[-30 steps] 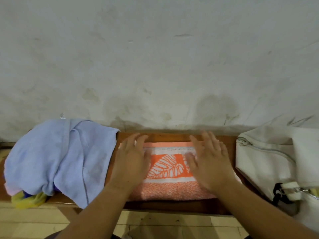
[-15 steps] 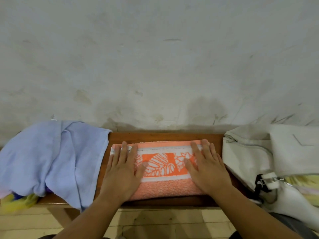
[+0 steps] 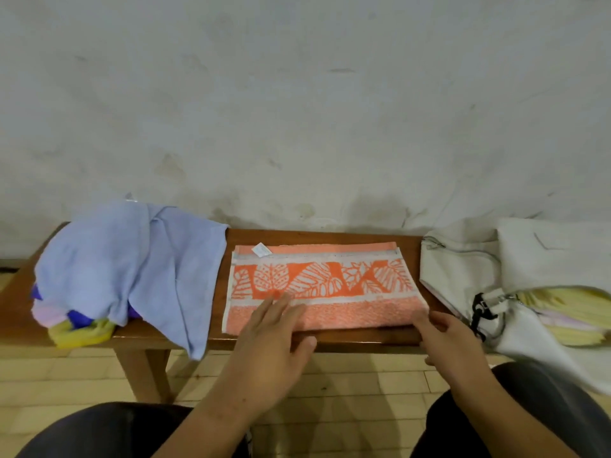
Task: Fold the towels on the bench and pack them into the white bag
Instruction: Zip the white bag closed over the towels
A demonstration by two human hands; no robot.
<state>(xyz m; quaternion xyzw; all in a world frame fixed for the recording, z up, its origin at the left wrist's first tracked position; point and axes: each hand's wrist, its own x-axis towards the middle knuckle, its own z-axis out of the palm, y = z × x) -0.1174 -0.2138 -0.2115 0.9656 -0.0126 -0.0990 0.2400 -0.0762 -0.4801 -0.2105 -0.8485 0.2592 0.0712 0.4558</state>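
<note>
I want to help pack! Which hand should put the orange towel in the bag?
Probably the right hand: it touches the orange towel at the corner beside the white bag; the left hand is farther.

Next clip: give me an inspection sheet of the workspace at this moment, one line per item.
Surface: wooden bench set against the wall.
Job's things: orange towel folded flat mid-bench; blue towel unfolded, draped over a heap of coloured cloths at the left end; white bag at the right, unzipped, with folded yellow towels inside.
Clutter: nothing seen.
Hands: left hand flat, fingertips on the orange towel's near edge; right hand at its near right corner, grip too blurred to tell.
Cables: nothing seen.
Surroundings: stained wall; pale floor.
</note>
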